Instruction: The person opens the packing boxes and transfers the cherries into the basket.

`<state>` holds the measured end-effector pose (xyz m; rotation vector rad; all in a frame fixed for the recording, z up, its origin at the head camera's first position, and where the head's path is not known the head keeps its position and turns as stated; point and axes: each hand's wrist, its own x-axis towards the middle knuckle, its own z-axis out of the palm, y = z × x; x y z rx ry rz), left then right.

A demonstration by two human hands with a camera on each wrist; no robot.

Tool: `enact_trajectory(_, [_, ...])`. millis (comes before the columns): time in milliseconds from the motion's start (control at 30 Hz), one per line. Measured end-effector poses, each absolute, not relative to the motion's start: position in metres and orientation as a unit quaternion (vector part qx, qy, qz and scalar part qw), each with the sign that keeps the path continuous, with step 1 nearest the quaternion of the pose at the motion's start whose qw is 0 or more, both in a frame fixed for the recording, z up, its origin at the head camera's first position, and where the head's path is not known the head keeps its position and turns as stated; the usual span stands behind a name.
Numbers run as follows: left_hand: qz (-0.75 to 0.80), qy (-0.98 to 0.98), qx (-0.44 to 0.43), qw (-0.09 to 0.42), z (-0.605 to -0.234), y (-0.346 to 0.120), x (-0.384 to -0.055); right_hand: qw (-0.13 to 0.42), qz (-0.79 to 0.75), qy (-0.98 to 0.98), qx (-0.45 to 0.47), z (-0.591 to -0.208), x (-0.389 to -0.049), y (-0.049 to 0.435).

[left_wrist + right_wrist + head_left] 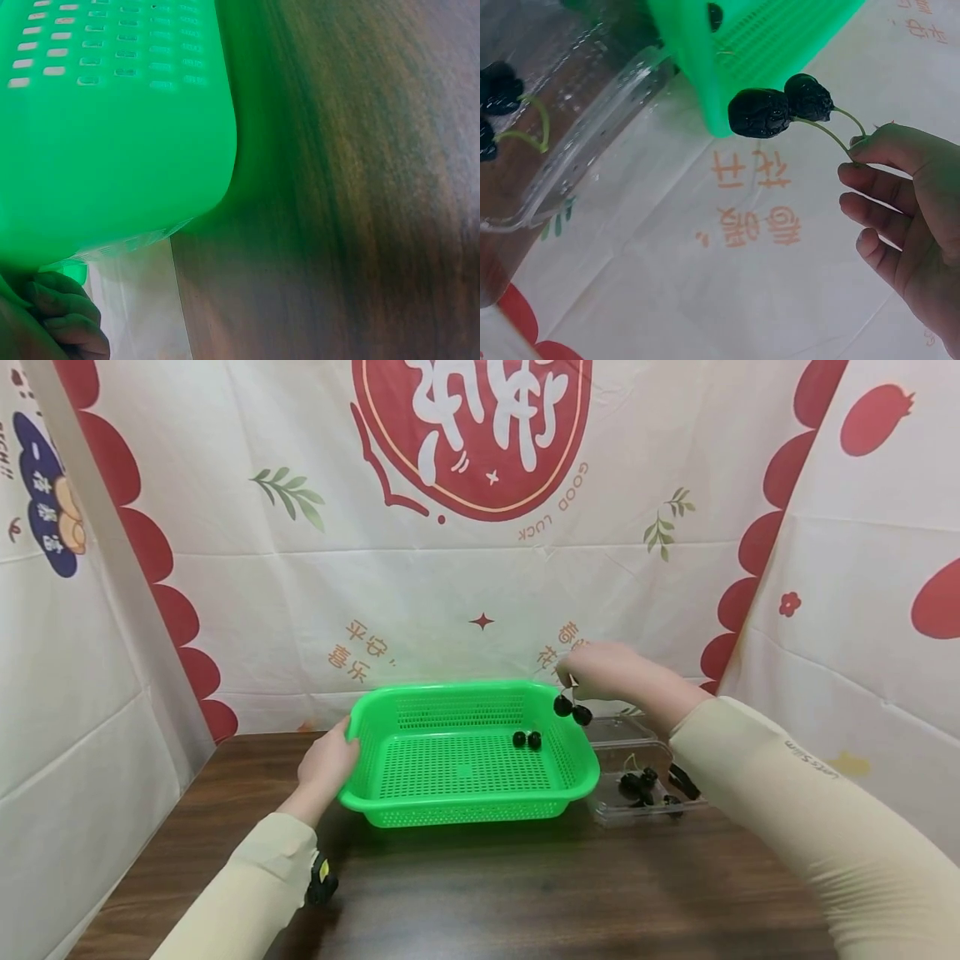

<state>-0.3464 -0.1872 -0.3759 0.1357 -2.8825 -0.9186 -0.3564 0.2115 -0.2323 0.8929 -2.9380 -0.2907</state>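
Observation:
My right hand (611, 672) pinches the thin green stems of a pair of dark cherries (759, 112) between thumb and forefinger. The pair hangs near the right rim of a green plastic basket (465, 815). On the basket's perforated floor, toward the right, lie two more dark cherries (534, 741). My left hand (328, 764) grips the basket's left rim, its curled fingers (71, 307) partly showing in the left wrist view. To the right of the basket, a clear plastic container (615, 815) holds several dark cherries (636, 787), some with green stems.
A dark wooden table (465, 893) carries the basket and the container. Behind it hangs a white printed cloth (465, 593), with further cloth at both sides. The right forearm passes over part of the container.

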Motion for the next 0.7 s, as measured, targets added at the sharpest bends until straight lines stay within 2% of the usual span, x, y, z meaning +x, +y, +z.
enact_trajectory(567, [-0.307,-0.949,0.045,0.062,-0.377,-0.186,-0.347,0.027,-0.05,-0.943,0.328,-0.247,-0.38,0.172])
enact_trajectory(700, [-0.31,-0.948,0.047,0.061,-0.377,-0.186,-0.347,0.011,-0.028,-0.948,0.317,-0.251,-0.387,0.166])
